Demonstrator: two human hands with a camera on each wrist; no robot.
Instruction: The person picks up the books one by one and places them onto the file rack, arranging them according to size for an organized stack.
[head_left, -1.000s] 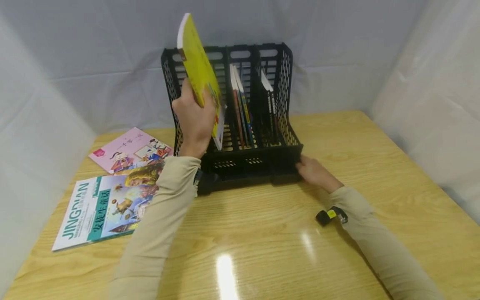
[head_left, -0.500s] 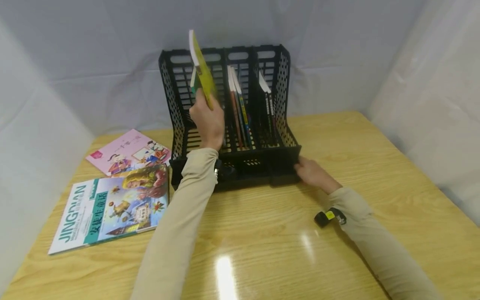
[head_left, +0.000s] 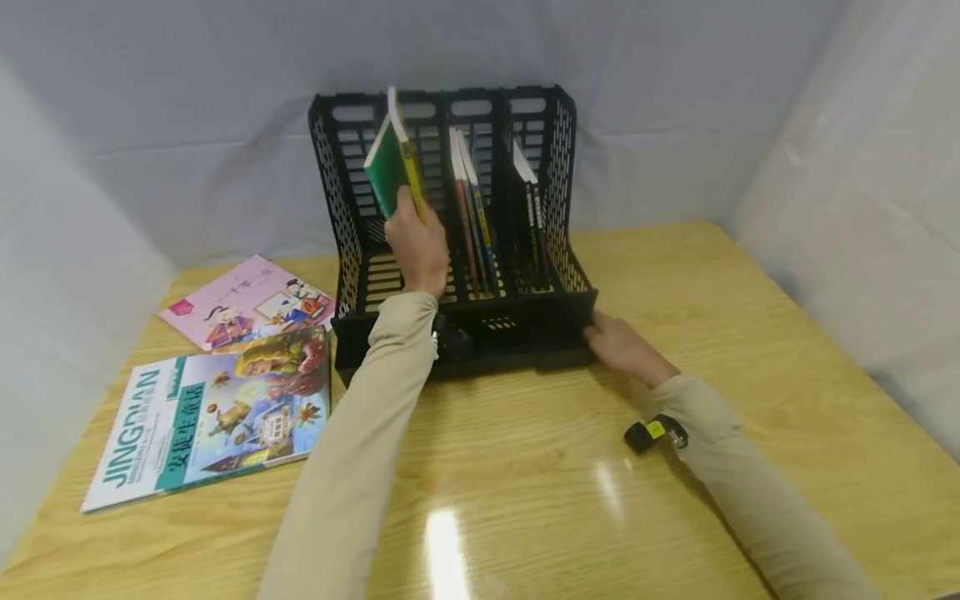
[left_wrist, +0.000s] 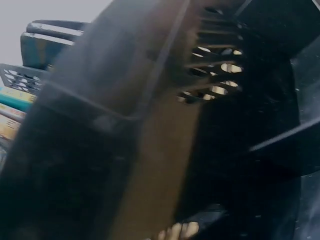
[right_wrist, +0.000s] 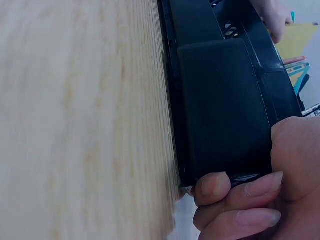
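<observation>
Upright in my left hand (head_left: 417,242) is a yellow book (head_left: 412,173), held by its lower part over the left side of a black file rack (head_left: 465,321). A green cover (head_left: 387,167) shows at its left, angled away from it; I cannot tell whether this is a separate book. How low the yellow book reaches is hidden by the hand. The left wrist view shows mainly dark rack plastic, blurred. With curled fingers, my right hand (right_wrist: 240,205) grips the rack's front right corner.
Thin books (head_left: 474,225) stand in a middle compartment, and dark-spined ones (head_left: 534,217) at the right. Left of the rack, a pink book (head_left: 251,302) and a blue-white book (head_left: 217,417) lie on the wooden table (head_left: 525,467). A pale sheet rises behind.
My left hand has moved slightly right and carried the yellow book lower into the rack. The green cover has come into view. My right hand stays at the corner.
</observation>
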